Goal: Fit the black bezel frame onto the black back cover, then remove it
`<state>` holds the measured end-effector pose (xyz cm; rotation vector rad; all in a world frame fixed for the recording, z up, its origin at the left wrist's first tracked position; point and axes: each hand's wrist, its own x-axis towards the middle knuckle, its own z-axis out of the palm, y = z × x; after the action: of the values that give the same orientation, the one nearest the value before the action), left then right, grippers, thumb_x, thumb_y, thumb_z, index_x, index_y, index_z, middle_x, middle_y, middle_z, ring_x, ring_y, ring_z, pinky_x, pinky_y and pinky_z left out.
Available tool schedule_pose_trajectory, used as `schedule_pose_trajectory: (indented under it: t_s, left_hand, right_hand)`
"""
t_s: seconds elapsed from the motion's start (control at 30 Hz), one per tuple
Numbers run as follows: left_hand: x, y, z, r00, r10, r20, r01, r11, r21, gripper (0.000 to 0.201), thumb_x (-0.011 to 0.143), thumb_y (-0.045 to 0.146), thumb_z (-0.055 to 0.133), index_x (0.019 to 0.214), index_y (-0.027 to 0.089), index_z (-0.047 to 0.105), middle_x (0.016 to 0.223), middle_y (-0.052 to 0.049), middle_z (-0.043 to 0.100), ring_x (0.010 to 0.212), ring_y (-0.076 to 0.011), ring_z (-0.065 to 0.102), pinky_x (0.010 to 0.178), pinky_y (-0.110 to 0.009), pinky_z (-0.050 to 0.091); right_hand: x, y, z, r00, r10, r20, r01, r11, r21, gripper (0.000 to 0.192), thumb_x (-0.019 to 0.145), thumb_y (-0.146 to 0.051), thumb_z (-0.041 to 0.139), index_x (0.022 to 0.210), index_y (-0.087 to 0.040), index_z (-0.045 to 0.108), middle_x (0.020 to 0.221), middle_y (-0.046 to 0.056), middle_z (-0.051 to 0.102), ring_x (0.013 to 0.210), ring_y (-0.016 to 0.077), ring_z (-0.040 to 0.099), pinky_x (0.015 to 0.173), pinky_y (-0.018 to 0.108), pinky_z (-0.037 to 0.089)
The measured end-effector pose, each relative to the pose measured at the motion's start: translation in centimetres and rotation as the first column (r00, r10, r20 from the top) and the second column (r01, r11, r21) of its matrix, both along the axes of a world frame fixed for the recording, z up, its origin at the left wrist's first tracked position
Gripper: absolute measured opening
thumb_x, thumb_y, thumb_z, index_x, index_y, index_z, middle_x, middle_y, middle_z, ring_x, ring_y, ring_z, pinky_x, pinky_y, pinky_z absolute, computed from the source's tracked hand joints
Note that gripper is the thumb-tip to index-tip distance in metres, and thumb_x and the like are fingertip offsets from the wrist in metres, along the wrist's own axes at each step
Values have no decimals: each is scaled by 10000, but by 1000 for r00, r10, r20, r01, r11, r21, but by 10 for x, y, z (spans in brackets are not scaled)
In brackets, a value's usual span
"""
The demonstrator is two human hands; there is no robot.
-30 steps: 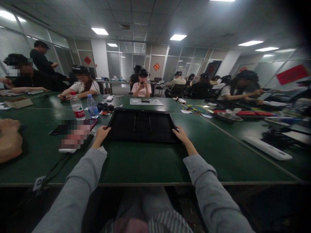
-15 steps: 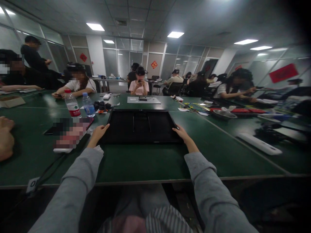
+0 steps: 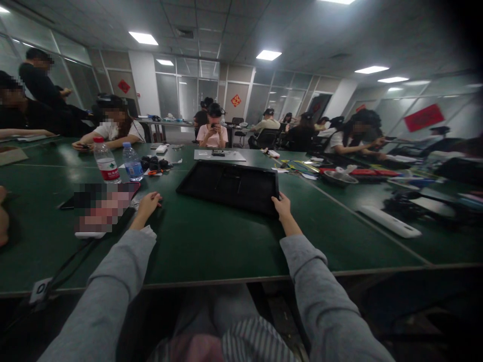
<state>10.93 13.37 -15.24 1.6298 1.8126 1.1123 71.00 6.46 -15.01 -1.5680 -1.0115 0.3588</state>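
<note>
A black, shallow, rectangular tray-like panel [image 3: 211, 188] with a raised rim lies askew over the green table, its right end nearer to me. Thin bracket-like lines show at its middle. My right hand [image 3: 282, 206] grips its near right corner, thumb on the rim and fingers partly hidden behind it. Away from the panel's left end, my left hand [image 3: 149, 205] is empty, its fingers loosely bent and apart from the panel. A phone-like pinkish thing [image 3: 107, 211], partly blurred out, lies left of that hand, with crumpled clear plastic [image 3: 136, 202] between them.
A red-capped bottle [image 3: 106, 163] and a blue-capped bottle [image 3: 133, 163] stand at the left. Behind the panel is a grey board [image 3: 226, 156]. A white bar-shaped device [image 3: 388, 221] and a bowl [image 3: 337, 177] are on the right. People sit around the green table [image 3: 211, 246].
My left hand has let go of the panel's left end. The panel has turned, its left end swinging away from me, while my right hand kept its grip. The view has shifted slightly.
</note>
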Motion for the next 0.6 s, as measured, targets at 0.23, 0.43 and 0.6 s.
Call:
schedule_pose_trajectory:
  t_s: [0.23, 0.43, 0.6]
  left_hand:
    - [-2, 1, -2, 999, -42, 18, 42, 999, 7, 510, 921, 321, 582, 1364, 84, 674, 1215, -154, 785, 778, -193, 754, 926, -354, 579]
    - [2, -3, 2, 999, -17, 32, 17, 1000, 10, 460, 887, 319, 663, 1297, 123, 735, 1180, -135, 794, 795, -206, 762, 908, -358, 595]
    - [1, -3, 2, 999, -36, 7, 35, 999, 15, 451, 890, 323, 673, 1287, 119, 743, 1161, -134, 798, 791, -201, 760, 919, -351, 588]
  right_hand:
    - [4, -22, 18, 870, -490, -50, 489, 871, -37, 694, 828, -233, 574, 1511, -125, 523, 1420, 230, 654, 1420, 359, 561, 1238, 559, 383]
    - [20, -38, 28, 768, -639, -28, 633, 766, -110, 766, 943, -233, 451, 1650, -139, 171, 1532, 362, 494, 1464, 432, 509, 1206, 685, 355]
    - [33, -57, 34, 774, -627, 88, 632, 774, -46, 731, 959, -306, 435, 1649, -182, 226, 1566, 366, 445, 1437, 468, 525, 1181, 725, 348]
